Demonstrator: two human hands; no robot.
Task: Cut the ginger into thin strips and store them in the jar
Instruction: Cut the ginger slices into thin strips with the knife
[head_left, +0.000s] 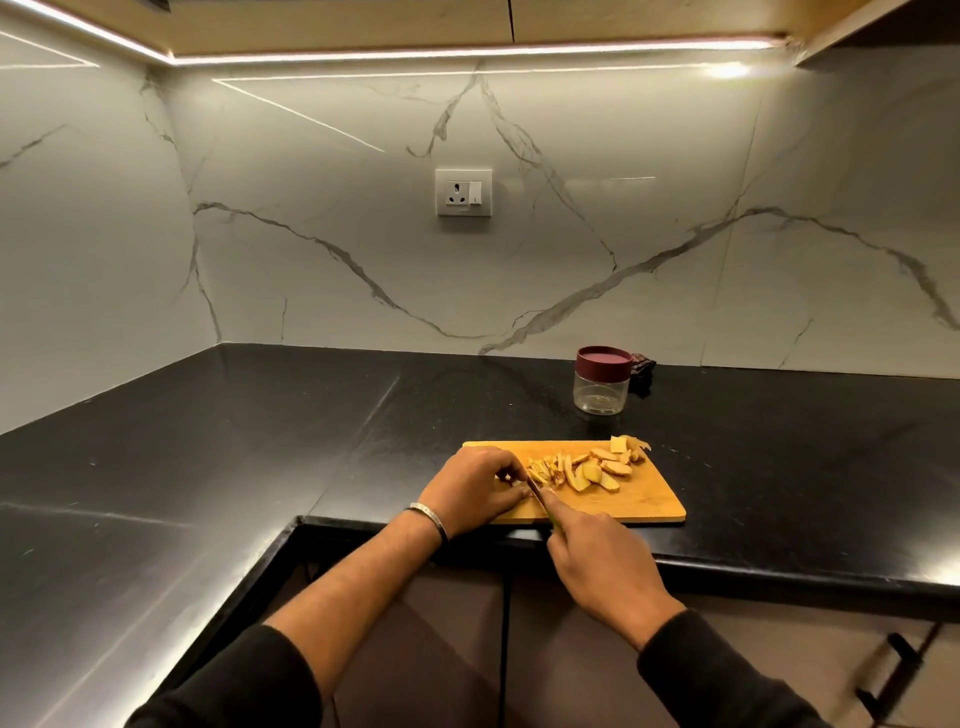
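A wooden cutting board (644, 501) lies at the front edge of the black counter. Ginger slices (597, 470) are spread across its middle, with thin ginger strips (545, 470) to their left. My left hand (475, 488) rests on the board's left end with curled fingers holding down ginger at the strips. My right hand (602, 561) grips the handle of a knife (537, 493), whose blade points up-left into the ginger by my left fingertips. A clear jar (601, 384) with a maroon lid on stands behind the board.
A dark cloth (643, 366) lies behind the jar against the marble wall. A wall socket (463, 192) sits above the counter. The black counter (260, 441) turns a corner to the left. Cabinet doors are below the counter edge.
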